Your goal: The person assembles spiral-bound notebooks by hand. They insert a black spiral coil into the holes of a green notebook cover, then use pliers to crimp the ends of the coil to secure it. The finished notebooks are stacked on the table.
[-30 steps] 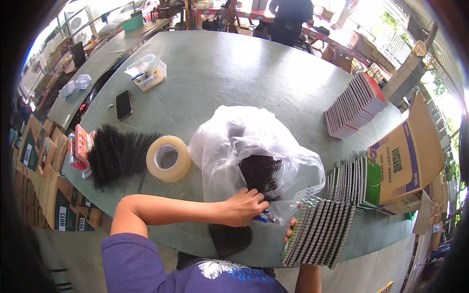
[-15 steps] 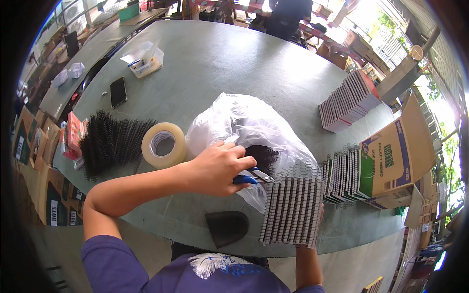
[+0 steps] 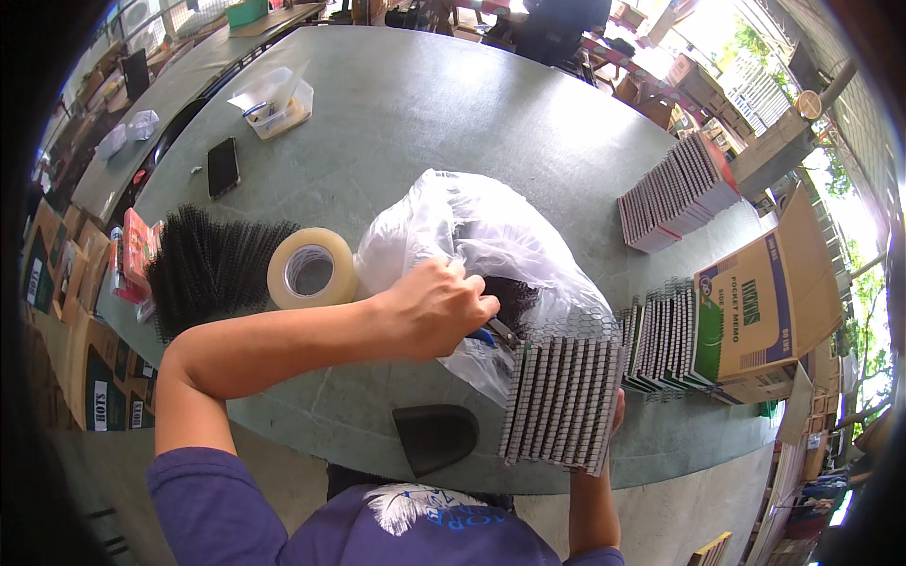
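Note:
My left hand [image 3: 436, 307] is closed at the mouth of a white see-through plastic bag [image 3: 472, 226], and a blue-handled tool [image 3: 485, 336] pokes out from under its fingers. Black binding coils [image 3: 514, 297] show inside the bag. My right hand [image 3: 615, 415] comes up from below and grips a stack of spiral-bound notebooks [image 3: 562, 401], mostly hidden behind it. The stack stands tilted against the bag's lower right side, over the green table [image 3: 425, 104].
A tape roll [image 3: 311, 269] and a pile of black coils [image 3: 212, 264] lie left of the bag. Further back are a phone [image 3: 223, 167] and a clear tub [image 3: 274, 94]. Notebook rows [image 3: 656, 344], another notebook stack [image 3: 675, 193] and a cardboard box [image 3: 755, 311] stand right. A black object [image 3: 434, 436] sits at the front edge.
My left hand has moved up from the bag's lower edge to its mouth, taking the blue tool along. My right hand has brought the notebook stack up and left against the bag.

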Motion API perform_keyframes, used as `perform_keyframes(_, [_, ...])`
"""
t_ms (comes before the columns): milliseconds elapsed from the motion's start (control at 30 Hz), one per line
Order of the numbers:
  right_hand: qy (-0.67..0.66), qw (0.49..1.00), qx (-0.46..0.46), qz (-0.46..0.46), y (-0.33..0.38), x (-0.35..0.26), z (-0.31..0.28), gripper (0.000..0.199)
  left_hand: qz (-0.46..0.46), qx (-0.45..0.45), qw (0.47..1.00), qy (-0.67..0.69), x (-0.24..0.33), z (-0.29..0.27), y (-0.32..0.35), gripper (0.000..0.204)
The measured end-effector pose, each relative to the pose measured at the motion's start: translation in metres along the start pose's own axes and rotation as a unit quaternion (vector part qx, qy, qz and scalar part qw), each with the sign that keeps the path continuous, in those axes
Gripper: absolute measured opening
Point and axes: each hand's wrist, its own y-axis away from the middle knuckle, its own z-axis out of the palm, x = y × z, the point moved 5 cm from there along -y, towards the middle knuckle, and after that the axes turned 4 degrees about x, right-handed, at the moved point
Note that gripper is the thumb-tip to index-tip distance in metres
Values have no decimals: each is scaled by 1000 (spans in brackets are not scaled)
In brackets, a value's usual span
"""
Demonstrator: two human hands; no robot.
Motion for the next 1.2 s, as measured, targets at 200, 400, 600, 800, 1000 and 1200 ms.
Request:
perform_keyframes(200, [-25, 998, 66, -8, 0, 5, -32, 66, -107, -32, 978, 175, -16, 28, 10, 35])
perform_keyframes(400, [18, 996, 74, -43, -2, 6, -25, 63, -181, -124, 953, 210, -24, 39, 31, 45])
perform_keyframes(600, [-52, 993, 105, -10, 0, 10, -27, 56, -170, 52, 974, 141, -28, 19, 45, 68])
perform_keyframes(800, [-38, 988, 144, -30, -8, 25, -48, 54, -152, 107, 980, 68, -16, 7, 42, 53])
perform_keyframes(1000, [-41, 991, 124, -12, -5, 27, -42, 55, -28, -45, 994, 92, 13, 59, 75, 49])
perform_keyframes(1200, [-50, 993, 109, 12, -1, 35, -43, 55, -88, 170, 977, 93, 53, 43, 130, 43])
